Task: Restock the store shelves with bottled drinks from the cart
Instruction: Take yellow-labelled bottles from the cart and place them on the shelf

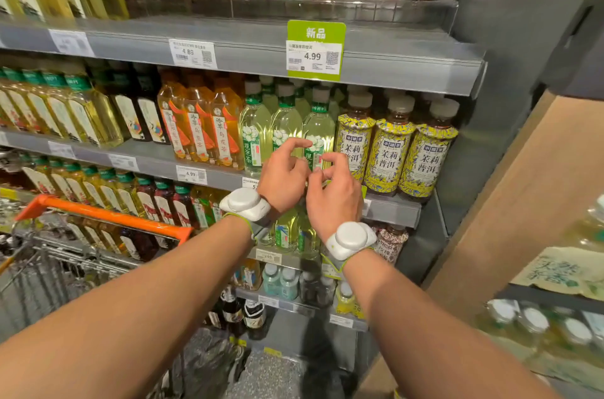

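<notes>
Three pale green tea bottles stand in front on the middle shelf (392, 206); the rightmost green bottle (318, 127) is just behind my hands. My left hand (283, 174) hovers before its label, index finger stretched across it and thumb apart. My right hand (334, 194) is beside it, slightly lower, with fingers loosely curled and fingertips close to the bottle's lower label. Neither hand wraps round the bottle. The cart (98, 214), with an orange handle and wire basket, is at the lower left; its contents are hidden.
Yellow-labelled tea bottles (389, 150) stand right of the green ones, orange tea bottles (199, 127) to the left. A shelf with price tags (313, 52) hangs above. A cardboard box (529, 189) and wrapped bottles (536, 323) are at the right.
</notes>
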Demonstrator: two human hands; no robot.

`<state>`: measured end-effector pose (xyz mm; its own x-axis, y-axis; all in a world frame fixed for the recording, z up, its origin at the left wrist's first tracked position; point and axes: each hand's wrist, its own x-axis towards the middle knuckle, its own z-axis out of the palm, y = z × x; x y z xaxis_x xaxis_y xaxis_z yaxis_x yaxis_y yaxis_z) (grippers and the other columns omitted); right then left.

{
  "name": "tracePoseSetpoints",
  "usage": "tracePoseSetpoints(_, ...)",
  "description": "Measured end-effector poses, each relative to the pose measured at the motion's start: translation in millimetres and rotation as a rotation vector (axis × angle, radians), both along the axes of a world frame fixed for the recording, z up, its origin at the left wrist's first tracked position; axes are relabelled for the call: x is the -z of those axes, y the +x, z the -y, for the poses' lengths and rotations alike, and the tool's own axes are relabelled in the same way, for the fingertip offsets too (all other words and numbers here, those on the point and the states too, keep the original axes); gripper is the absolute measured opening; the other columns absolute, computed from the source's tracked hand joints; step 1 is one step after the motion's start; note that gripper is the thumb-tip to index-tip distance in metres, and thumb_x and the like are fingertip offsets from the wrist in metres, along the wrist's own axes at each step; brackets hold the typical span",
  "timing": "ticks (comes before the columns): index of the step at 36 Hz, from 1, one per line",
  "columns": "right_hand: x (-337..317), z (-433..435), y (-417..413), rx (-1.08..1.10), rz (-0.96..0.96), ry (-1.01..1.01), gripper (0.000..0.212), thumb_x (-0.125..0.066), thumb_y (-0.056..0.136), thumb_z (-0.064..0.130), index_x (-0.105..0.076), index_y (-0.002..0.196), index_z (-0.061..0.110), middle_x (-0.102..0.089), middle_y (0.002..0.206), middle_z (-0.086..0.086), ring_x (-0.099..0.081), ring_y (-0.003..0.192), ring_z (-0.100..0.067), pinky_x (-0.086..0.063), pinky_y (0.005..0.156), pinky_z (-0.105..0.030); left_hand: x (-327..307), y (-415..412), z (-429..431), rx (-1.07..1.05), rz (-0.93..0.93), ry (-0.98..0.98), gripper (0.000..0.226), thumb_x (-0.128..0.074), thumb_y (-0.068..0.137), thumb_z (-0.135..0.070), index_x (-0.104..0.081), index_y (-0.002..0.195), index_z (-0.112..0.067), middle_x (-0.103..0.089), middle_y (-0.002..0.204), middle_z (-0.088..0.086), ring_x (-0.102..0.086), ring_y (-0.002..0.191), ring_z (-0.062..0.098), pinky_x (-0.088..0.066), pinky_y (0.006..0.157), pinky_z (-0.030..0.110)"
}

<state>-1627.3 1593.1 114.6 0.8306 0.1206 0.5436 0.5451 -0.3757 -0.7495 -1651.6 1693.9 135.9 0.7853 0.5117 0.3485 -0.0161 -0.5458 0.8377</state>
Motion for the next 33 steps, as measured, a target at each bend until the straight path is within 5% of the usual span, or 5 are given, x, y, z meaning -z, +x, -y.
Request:
tracePoseSetpoints(3, 6.5, -10.6, -11.4, -0.079, -0.026, -0.030, 0.020, -0.058, 0.094, 0.025, -0.059, 0.113, 0.022, -0.070, 0.085, 0.004, -0.063, 0.083, -0.028, -0.037, 0.065, -0.033, 7.5, -18.4, -10.7, -0.042, -0.021, -0.018, 0.027, -0.048, 0.096, -0.004, -0.061, 0.113, -0.020, -0.067, 0.069, 0.022, -0.062, 0.061, 0.039, -0.054, 0.060, 0.050)
tracePoseSetpoints(8, 13.0, -31.7, -38.0, -0.198, -0.066, -0.095, 0.012, -0.056, 0.094, 0.023, -0.058, 0.107, 0.022, -0.073, 0.087, -0.001, -0.066, 0.081, -0.029, -0.049, 0.067, -0.041, 20.6, -57.2, -29.3, -0.153, -0.099, 0.005, 0.021, -0.050, 0.094, -0.006, -0.066, 0.098, -0.018, -0.062, 0.060, -0.002, -0.055, 0.053, 0.021, -0.042, 0.056, 0.033)
tracePoseSetpoints(19, 20.5, -134.3, -172.0, -0.543, -0.068, -0.295, 0.012, -0.056, 0.094, 0.024, -0.060, 0.105, 0.020, -0.069, 0.099, -0.002, -0.062, 0.092, -0.028, -0.049, 0.072, -0.038, 41.1, -234.7, -118.3, -0.542, -0.221, 0.090, 0.015, -0.058, 0.092, -0.010, -0.068, 0.102, -0.015, -0.073, 0.095, 0.004, -0.066, 0.095, 0.029, -0.048, 0.083, 0.036)
tracePoseSetpoints(26, 37.9, -180.3, -261.1, -0.732, -0.024, -0.405, 0.013, -0.057, 0.092, 0.025, -0.061, 0.103, 0.019, -0.069, 0.099, -0.004, -0.063, 0.096, -0.031, -0.051, 0.079, -0.043, 69.9, -339.7, -158.3, -0.716, -0.226, 0.072, 0.009, -0.058, 0.091, -0.014, -0.064, 0.096, -0.017, -0.068, 0.086, 0.000, -0.064, 0.085, 0.028, -0.044, 0.072, 0.036)
tracePoseSetpoints(33, 52.3, -205.4, -328.2, -0.851, 0.055, -0.453, 0.007, -0.057, 0.092, 0.024, -0.060, 0.094, 0.018, -0.068, 0.092, -0.006, -0.062, 0.086, -0.031, -0.042, 0.065, -0.035, 91.1, -421.0, -171.0, -0.801, -0.202, 0.036, 0.013, -0.055, 0.088, -0.017, -0.062, 0.093, -0.028, -0.060, 0.072, -0.016, -0.055, 0.065, 0.000, -0.034, 0.058, 0.028)
